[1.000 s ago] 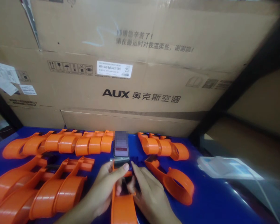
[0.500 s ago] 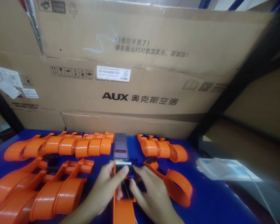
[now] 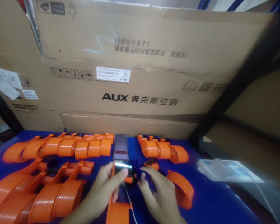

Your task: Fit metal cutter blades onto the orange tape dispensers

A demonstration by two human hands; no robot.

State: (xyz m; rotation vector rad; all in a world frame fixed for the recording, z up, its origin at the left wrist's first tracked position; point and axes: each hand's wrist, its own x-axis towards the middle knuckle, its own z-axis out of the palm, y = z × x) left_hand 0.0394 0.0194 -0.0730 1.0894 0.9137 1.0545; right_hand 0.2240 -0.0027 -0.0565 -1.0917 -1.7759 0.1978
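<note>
An orange plastic tape dispenser lies lengthwise in front of me on the blue table. My left hand grips its front end, thumb pressed just under the shiny metal blade. My right hand is beside it on the right, fingers bent and pinching at a small dark part by the blade; what it holds is too small to name. A thin white line runs down from between the hands.
Rows of orange dispenser bodies lie at the left and back, more at the right, one under my right hand. A phone leans behind the blade. Large cardboard boxes wall the back. A plastic bag lies right.
My right hand has pulled away to the right, off the dispenser's middle. The dispenser's body has slid lower toward me, showing bare table between the hands.
</note>
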